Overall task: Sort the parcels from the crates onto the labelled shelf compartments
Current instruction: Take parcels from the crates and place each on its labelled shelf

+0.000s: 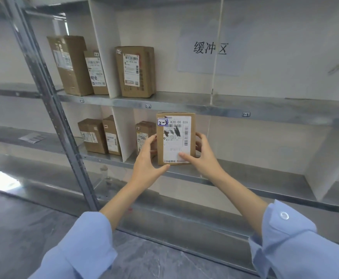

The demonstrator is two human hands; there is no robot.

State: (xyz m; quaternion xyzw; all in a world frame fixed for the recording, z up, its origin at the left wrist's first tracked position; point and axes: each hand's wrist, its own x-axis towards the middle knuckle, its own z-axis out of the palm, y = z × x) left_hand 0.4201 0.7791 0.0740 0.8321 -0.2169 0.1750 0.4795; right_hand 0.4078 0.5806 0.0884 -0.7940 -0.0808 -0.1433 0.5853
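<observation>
Now we grip the upright rectangular cardboard parcel (175,137), white-labelled, between our left hand (144,160) and right hand (203,156) at the grey metal shelf's (245,179) front edge.

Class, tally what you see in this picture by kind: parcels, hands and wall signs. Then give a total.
Parcels: 7
Hands: 2, left hand and right hand, both holding one parcel
Wall sign: 1
Total: 10
</observation>
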